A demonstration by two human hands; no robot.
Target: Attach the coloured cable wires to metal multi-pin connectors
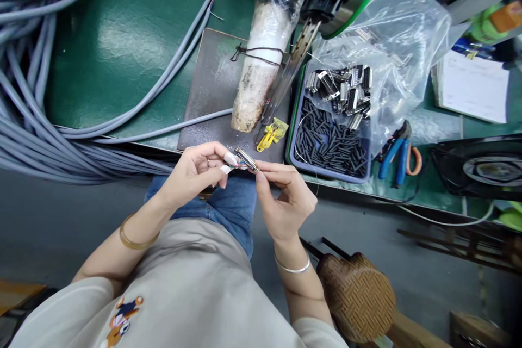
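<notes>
Over my lap, at the table's front edge, a D-sub connector (246,159) is held between both hands. Coloured wires (240,163) lie against its pin side. My left hand (199,168) pinches the wires by the connector's left end, with white coverings on its thumb and a fingertip. The right end of the connector sits between the thumb and forefinger of my right hand (287,193). Just beyond, a yellow clip-like piece (267,137) rests on a dark board (212,76). What lies inside the left grip is partly hidden.
A white, film-wrapped tube (261,60) and a perforated metal rod (299,46) slant over the board. At right stands a tray (290,144) of connectors and black sleeves, beside blue-handled cutters (402,155). Grey cables (32,125) crowd the left. A woven-top stool (359,296) stands below.
</notes>
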